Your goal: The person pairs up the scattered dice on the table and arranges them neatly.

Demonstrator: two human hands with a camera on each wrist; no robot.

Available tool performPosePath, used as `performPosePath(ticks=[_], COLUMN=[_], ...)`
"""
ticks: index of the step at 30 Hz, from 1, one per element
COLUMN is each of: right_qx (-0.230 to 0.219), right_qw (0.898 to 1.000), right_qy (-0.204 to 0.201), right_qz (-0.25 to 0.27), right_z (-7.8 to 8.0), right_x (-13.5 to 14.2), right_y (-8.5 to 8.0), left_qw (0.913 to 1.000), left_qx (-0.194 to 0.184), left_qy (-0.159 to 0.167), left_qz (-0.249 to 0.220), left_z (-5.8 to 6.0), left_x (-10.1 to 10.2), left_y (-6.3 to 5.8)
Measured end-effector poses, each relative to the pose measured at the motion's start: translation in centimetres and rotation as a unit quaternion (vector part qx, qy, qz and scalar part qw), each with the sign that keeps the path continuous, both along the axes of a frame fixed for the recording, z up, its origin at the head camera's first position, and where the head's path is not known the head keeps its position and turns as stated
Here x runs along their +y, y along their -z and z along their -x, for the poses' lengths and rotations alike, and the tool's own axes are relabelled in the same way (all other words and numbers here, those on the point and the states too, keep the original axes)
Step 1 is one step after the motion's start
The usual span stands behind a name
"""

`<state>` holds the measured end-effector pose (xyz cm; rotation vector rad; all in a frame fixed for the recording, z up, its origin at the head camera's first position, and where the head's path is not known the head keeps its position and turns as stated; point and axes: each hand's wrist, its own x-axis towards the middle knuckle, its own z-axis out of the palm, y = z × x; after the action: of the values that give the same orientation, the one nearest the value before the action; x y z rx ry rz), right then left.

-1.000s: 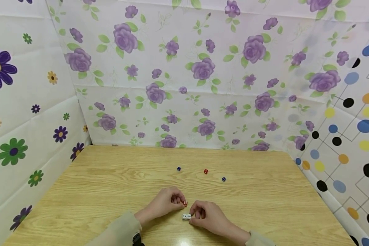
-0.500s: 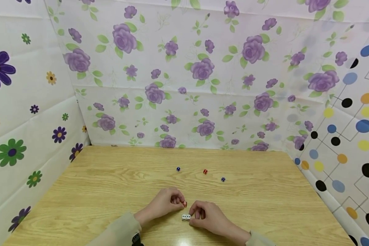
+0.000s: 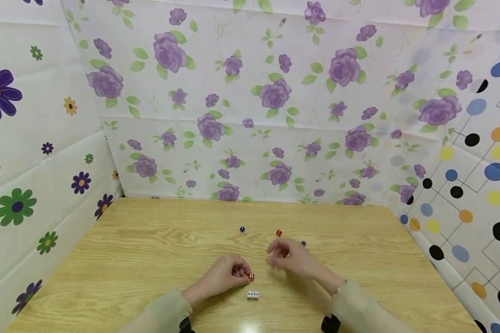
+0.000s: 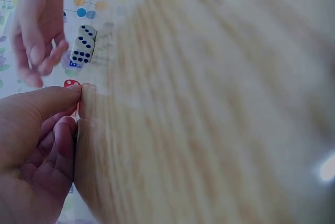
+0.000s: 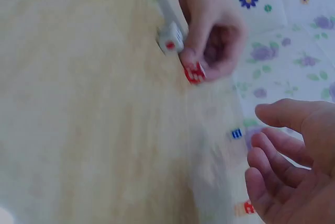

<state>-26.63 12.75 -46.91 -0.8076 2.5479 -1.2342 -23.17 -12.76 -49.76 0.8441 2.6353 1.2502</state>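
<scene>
My left hand rests low over the table and pinches a red die between thumb and fingertips; in the right wrist view this red die shows at its fingers. Just nearer to me, two white dice with black pips sit side by side. My right hand is raised off to their right with nothing in it, fingers loosely bent and parted from the thumb. Beyond its fingertips lies another red die. A blue die peeks out behind the right hand, partly covered by it.
A second blue die lies farther back on the wooden table. Patterned cloth walls enclose the table at the back and both sides.
My right hand has left the white dice and moved away from me and to the right, toward the far dice. The left hand keeps its place on the red die.
</scene>
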Motion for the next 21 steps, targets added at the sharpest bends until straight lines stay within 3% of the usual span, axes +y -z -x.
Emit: performPosePath(ticks=[4, 9, 14, 21], right_qx=[0.041, 0.046, 0.056, 0.044], right_qw=[0.996, 0.988, 0.982, 0.981], right_qy=[0.073, 0.147, 0.179, 0.184], right_qz=[-0.002, -0.003, -0.026, -0.036], right_z=[2.0, 4.0, 5.3, 6.2], right_x=[0.1, 0.4, 0.4, 0.3], right_y=[0.1, 0.9, 1.6, 2.1], left_qw=[1.0, 0.9999, 0.9998, 0.9997], left_qx=[-0.005, -0.009, -0.017, -0.022], left_qy=[-0.003, -0.005, -0.005, -0.001], left_qz=[0.002, 0.001, -0.003, -0.008], left_z=[0.0, 0.1, 0.1, 0.2], left_x=[0.0, 0.1, 0.1, -0.1], left_y=[0.0, 0.2, 0.1, 0.1])
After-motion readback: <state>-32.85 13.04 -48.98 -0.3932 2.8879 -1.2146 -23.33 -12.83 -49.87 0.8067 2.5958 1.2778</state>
